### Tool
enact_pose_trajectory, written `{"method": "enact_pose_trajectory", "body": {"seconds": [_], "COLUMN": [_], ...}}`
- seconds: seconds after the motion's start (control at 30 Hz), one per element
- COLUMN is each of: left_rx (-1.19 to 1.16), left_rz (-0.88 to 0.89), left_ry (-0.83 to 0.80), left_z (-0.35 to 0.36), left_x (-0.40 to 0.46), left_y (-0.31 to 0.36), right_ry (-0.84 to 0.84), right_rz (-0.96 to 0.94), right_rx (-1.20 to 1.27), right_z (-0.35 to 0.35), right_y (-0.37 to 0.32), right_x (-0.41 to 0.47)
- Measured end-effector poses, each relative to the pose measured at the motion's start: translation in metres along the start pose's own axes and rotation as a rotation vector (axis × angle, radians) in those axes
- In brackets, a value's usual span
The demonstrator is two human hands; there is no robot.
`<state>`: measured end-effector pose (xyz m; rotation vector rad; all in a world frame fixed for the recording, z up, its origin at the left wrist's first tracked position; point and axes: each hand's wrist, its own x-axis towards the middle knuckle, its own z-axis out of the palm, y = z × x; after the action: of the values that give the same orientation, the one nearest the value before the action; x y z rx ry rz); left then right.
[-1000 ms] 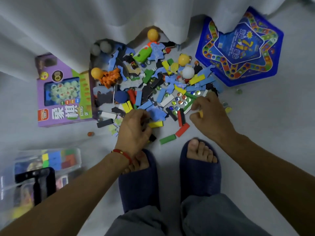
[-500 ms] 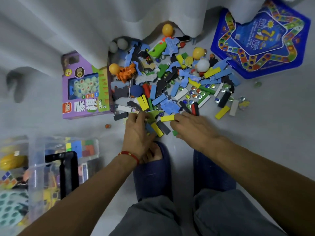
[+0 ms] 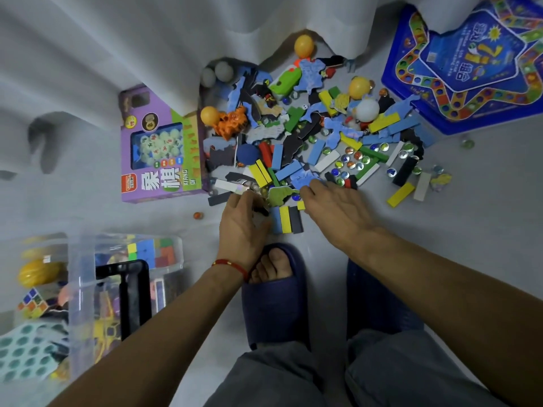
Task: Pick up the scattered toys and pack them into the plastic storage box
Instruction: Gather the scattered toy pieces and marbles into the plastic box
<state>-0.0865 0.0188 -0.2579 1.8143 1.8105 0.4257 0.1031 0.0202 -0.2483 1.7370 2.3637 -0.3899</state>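
purple box (image 3: 160, 148) reads "xiang qi" w/ big chinese characters, lying left of toy pile (image 3: 317, 142) on floor. left hand (image 3: 244, 227) fingers curled into pile's near edge, can't tell what they grip; right hand (image 3: 335, 210) flat on pieces, fingers loose. clear storage box (image 3: 88, 289) sits far left, part filled.

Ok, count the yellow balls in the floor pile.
3 yellow balls: one at the curtain's edge, one beside the white ball, one against the orange toy by the purple box. Others may hide under the curtain.
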Motion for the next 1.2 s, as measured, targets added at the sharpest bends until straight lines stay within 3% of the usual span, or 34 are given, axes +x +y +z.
{"method": "enact_pose_trajectory", "body": {"seconds": [0.13, 0.17, 0.2, 0.33, 0.4, 0.5, 0.67, 0.8, 1.07, 1.2], "left_rx": [0.054, 0.055, 0.063, 0.089, 0.087, 0.026, -0.068, 0.03, 0.269, 0.398], "left_rz": [-0.072, -0.08, -0.082, -0.091, -0.122, -0.225, -0.24, -0.208, -0.121, -0.086], "left_ry": [-0.139, -0.157, -0.171, -0.227, -0.221, -0.157, -0.126, -0.137, -0.179, -0.237], "left_z": [-0.003, -0.004, -0.004, -0.002, -0.001, -0.002, -0.003, 0.003, 0.01, 0.01], "left_x": [-0.016, -0.015, -0.014, -0.005, -0.004, -0.008, -0.01, -0.006, -0.004, 0.002], "left_y": [-0.011, -0.011, -0.01, -0.005, -0.002, 0.003, 0.008, 0.016, 0.015, 0.022], "right_ry": [0.028, 0.062, 0.083, -0.129, -0.191, -0.232, -0.078, 0.049, 0.011, -0.025], "right_rz": [0.047, 0.11, 0.195, 0.514, 0.567, 0.498, 0.186, 0.044, -0.028, 0.024], "right_rx": [0.025, 0.13, 0.316, 1.392, 1.695, 1.519, 0.73, 0.33, 0.169, 0.281], "right_z": [0.005, 0.005, 0.003, -0.006, -0.008, -0.003, 0.006, 0.014, 0.026, 0.016], "right_y": [-0.002, -0.003, -0.003, -0.002, -0.002, -0.002, -0.012, -0.019, -0.025, -0.02], "right_x": [0.0, -0.001, -0.004, -0.018, -0.022, -0.022, -0.011, -0.002, -0.003, -0.005]}}
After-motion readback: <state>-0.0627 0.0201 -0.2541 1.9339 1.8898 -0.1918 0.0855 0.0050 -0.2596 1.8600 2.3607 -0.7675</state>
